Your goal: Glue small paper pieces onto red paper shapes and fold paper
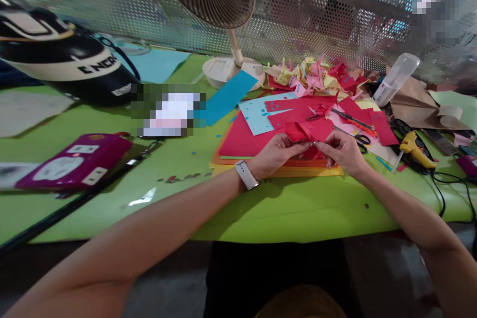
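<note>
Both my hands pinch one piece of folded red paper (295, 131), held just above a stack of coloured paper. My left hand (281, 153), with a white watch on its wrist, grips the paper's near left side between thumb and fingers. Opposite it, the fingertips of my right hand (345, 151) close on the right side, and the two thumbs almost meet. Under them lies the stack of red sheets (242, 141), with orange and yellow sheets below. Beside my right hand are black-handled scissors (361, 142) and a craft knife (354, 120).
Folded paper pieces (316, 77) are heaped behind the stack, near a fan (233, 54). To the right are a yellow glue gun (414, 151) with a cord and a clear bottle (397, 79). A purple box (74, 161) and a large black flask (74, 64) stand left.
</note>
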Demonstrator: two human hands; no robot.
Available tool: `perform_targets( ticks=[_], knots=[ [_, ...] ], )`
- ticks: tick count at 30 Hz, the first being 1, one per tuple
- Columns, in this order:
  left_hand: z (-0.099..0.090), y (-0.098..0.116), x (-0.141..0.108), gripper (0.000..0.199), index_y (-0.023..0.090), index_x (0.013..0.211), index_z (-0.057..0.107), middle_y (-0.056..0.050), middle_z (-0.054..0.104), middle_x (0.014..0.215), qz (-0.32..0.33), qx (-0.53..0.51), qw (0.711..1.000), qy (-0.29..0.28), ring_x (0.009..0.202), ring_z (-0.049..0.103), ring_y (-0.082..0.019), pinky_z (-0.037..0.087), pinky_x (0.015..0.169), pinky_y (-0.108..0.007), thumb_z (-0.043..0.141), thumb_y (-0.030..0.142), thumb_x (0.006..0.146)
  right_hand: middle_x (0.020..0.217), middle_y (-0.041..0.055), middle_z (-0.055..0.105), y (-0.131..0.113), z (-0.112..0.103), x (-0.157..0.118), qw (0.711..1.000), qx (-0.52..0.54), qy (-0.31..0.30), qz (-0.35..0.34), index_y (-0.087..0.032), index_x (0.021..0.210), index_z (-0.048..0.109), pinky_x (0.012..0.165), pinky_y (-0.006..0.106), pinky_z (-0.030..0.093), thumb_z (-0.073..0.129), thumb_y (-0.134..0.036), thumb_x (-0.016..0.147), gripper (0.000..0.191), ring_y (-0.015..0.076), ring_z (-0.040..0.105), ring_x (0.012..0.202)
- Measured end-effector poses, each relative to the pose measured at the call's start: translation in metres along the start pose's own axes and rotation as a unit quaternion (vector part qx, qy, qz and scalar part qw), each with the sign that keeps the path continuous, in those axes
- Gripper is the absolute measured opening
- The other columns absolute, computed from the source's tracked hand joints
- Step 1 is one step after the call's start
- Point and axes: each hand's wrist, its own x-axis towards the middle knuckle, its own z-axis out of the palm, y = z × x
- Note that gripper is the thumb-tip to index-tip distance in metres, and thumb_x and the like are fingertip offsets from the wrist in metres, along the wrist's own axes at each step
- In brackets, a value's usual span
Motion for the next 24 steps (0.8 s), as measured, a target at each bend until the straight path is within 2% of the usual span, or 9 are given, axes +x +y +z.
perform_targets(
  ticks=[6, 16, 19, 24],
  knots=[
    [-0.0006, 0.0001, -0.0017, 0.024, 0.019, 0.081, 0.075, -0.001, 0.074, 0.078, -0.017, 0.0, 1.0, 0.022, 0.072, 0.065, -0.013, 0.052, 0.075, -0.029, 0.081, 0.038, 0.067, 0.045, -0.0081, 0.051, 0.0009, -0.0002, -0.0006, 1.0, -0.01, -0.004, 0.001, -0.021, 0.066, 0.049, 0.033, 0.018, 0.037, 0.073, -0.056, 0.07, 0.043, 0.0063, 0.048, 0.034],
    [0.0053, 0.0053, -0.0053, 0.028, 0.019, 0.083, 0.074, -0.003, 0.076, 0.087, -0.014, -0.014, 0.997, 0.072, 0.081, 0.067, -0.017, 0.052, 0.084, -0.034, 0.084, 0.036, 0.063, 0.049, -0.0066, 0.053, 0.0026, 0.0031, -0.0014, 1.0, -0.009, -0.013, -0.009, -0.021, 0.065, 0.048, 0.034, 0.02, 0.038, 0.075, -0.058, 0.067, 0.046, 0.007, 0.048, 0.036],
    [0.0074, 0.0051, -0.0052, 0.029, 0.019, 0.08, 0.074, -0.003, 0.075, 0.086, -0.015, -0.017, 0.995, 0.096, 0.08, 0.068, -0.018, 0.052, 0.084, -0.035, 0.085, 0.038, 0.06, 0.052, -0.0061, 0.055, 0.0048, 0.006, -0.0022, 1.0, -0.005, -0.013, 0.0, -0.022, 0.065, 0.048, 0.034, 0.02, 0.039, 0.076, -0.059, 0.065, 0.046, 0.0072, 0.049, 0.036],
    [0.0073, 0.0052, -0.0043, 0.028, 0.019, 0.078, 0.074, -0.003, 0.076, 0.083, -0.017, -0.018, 0.994, 0.102, 0.078, 0.068, -0.017, 0.052, 0.083, -0.034, 0.085, 0.038, 0.061, 0.053, -0.0065, 0.054, 0.0048, 0.0079, -0.0026, 1.0, -0.007, -0.008, -0.014, -0.021, 0.066, 0.049, 0.036, 0.019, 0.041, 0.075, -0.059, 0.067, 0.045, 0.0067, 0.05, 0.038]
  ],
)
